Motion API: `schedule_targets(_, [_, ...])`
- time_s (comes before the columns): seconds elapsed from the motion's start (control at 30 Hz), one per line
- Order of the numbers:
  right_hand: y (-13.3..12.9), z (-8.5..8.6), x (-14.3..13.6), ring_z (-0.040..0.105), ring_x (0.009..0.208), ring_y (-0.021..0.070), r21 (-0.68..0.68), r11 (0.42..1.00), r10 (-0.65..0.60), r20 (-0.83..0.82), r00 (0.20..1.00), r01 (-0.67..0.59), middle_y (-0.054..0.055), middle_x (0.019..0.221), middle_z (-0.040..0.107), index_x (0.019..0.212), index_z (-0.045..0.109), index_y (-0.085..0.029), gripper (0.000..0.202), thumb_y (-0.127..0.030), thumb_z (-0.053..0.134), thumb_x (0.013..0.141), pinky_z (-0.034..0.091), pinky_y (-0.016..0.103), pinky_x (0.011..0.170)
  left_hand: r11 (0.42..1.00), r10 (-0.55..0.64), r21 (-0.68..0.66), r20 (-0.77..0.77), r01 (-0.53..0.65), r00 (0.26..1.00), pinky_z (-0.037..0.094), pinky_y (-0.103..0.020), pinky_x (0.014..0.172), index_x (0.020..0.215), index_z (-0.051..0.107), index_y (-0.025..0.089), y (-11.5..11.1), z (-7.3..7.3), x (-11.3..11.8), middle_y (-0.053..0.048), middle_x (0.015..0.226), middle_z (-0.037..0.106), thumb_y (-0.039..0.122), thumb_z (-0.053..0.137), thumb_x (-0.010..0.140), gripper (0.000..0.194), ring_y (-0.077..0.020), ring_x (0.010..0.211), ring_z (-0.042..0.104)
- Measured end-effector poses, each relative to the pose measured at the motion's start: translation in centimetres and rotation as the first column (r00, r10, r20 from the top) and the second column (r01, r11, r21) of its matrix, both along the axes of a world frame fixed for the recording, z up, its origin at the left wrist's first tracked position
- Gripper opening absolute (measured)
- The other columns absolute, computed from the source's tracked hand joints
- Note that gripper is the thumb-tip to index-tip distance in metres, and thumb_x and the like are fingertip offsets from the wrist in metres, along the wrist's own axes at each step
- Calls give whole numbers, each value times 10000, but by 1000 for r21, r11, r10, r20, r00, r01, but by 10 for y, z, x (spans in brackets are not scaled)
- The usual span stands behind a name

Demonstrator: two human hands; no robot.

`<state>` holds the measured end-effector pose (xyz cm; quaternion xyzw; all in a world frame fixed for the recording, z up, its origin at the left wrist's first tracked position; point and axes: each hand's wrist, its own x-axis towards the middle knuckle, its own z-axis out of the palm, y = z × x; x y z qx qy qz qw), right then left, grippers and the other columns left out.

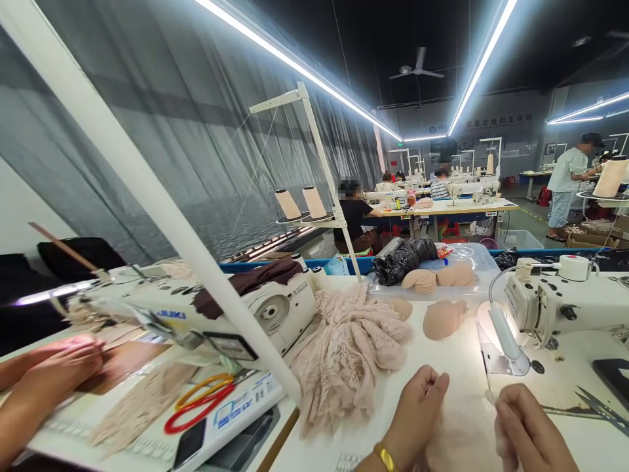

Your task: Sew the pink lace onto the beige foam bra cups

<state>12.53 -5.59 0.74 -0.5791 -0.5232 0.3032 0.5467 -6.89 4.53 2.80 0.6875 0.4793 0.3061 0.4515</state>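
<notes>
My left hand [415, 410], with a gold band at its wrist, is closed with thumb and finger pinched on a pale pink fabric piece [457, 426]. To its right, my right hand [531, 429] has its fingers pressed together at the fabric's other edge. The piece hangs between both hands above the white table, its lower part cut off by the frame. Just beyond it, the sewing machine [540, 308] stands with its lamp lit over the needle area. A heap of beige lace [351, 354] lies left of my left hand. Skin-toned cut pieces [445, 319] lie ahead on the table.
Scissors [602, 406] and a dark phone-like slab [612, 380] lie at the right. A plastic bin [479, 262] holds stacked oval pieces. On the left, a co-worker's hands [73, 364] work at another machine [275, 308], near red-and-yellow-handled scissors [199, 406]. A white post [196, 242] slants between the stations.
</notes>
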Motion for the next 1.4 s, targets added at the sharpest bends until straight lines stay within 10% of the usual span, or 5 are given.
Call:
schedule_targets(0.23, [35, 3, 18, 519, 529, 179, -160, 986, 19, -117, 993, -38, -65, 560, 518, 814, 557, -272, 536, -784, 500, 962, 423, 306, 560, 912, 71, 403, -350, 81, 934, 367, -505, 1200, 1281, 652, 188, 87, 30, 31, -162, 1412, 642, 215, 690, 903, 381, -349, 1397, 522])
schedule_targets(0.43, [34, -5, 21, 599, 611, 195, -155, 988, -3, -181, 983, -26, -44, 665, 619, 942, 626, -252, 538, -781, 531, 949, 445, 315, 589, 923, 34, 372, -329, 96, 944, 491, -502, 1072, 953, 705, 161, 121, 28, 50, -80, 1067, 731, 345, 689, 1012, 194, -256, 1098, 668])
schedule_targets(0.9, [14, -7, 25, 678, 740, 216, -89, 996, -49, -329, 943, 21, 35, 894, 750, 1147, 644, -256, 595, -800, 628, 906, 541, 364, 717, 948, -120, -237, 350, 211, 929, 434, -257, 641, 820, 563, 183, 3, 33, 15, 16, 723, 566, 588, 828, 727, 493, -135, 675, 535])
schedule_targets(1.1, [-1, -11, 28, 663, 770, 170, 16, 999, 40, 50, 998, -41, -37, 851, 684, 1248, 587, -298, 291, -495, 614, 1035, 530, 314, 768, 972, -235, -21, -51, 234, 971, 521, -427, 954, 1174, 656, 172, -3, 57, 11, -124, 1198, 696, 422, 716, 816, 440, -291, 1089, 650])
schedule_targets(1.4, [-10, 60, 37, 778, 842, 172, 279, 868, 67, 755, 653, -411, 19, 1030, 793, 1392, 454, -306, 302, -200, 484, 1112, 609, 258, 736, 506, -772, 106, -388, 856, 504, 440, -519, 1158, 1308, 629, 252, 31, 81, 33, -73, 1318, 710, 528, 897, 735, 690, -359, 1324, 598])
